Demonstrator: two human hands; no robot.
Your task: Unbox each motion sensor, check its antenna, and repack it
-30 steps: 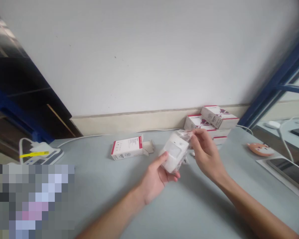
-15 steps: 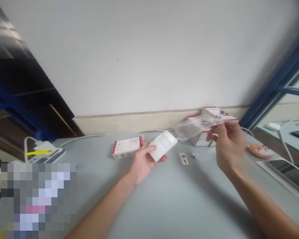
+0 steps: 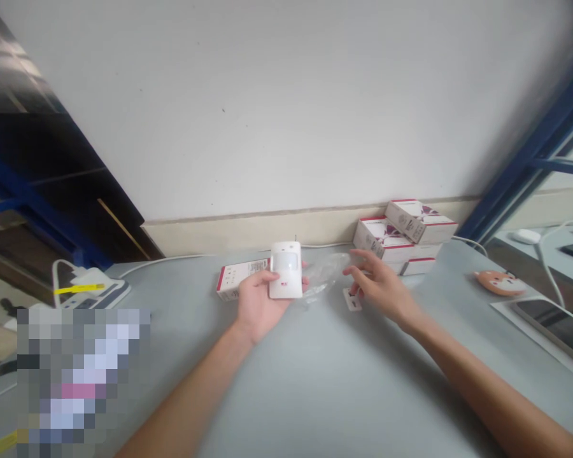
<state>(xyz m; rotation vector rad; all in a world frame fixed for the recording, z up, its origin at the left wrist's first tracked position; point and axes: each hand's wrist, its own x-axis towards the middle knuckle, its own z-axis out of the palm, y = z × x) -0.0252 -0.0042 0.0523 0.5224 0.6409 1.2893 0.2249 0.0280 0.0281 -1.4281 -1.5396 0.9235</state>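
White device (image 3: 291, 285) is gripped in the left hand (image 3: 261, 306); the right hand (image 3: 384, 287), fingers loosely spread, is beside the clear plastic bag (image 3: 325, 272) on the worktop (image 3: 315, 388).

A single head-worn camera supplies the view. It looks forward and down from the wearer's eye region, above the near side of the worktop (image 3: 315, 381). The view centre falls near the base of the wall (image 3: 267, 114); the wall occupies the upper half, the worktop most of the lower. Coverage is wide, reaching a blue frame at the left (image 3: 23, 194) and another at the right (image 3: 530, 149). The forearms enter from the lower edges, nearest the lens; the left hand (image 3: 262, 305) and right hand (image 3: 384, 289) lie farther out, below centre.
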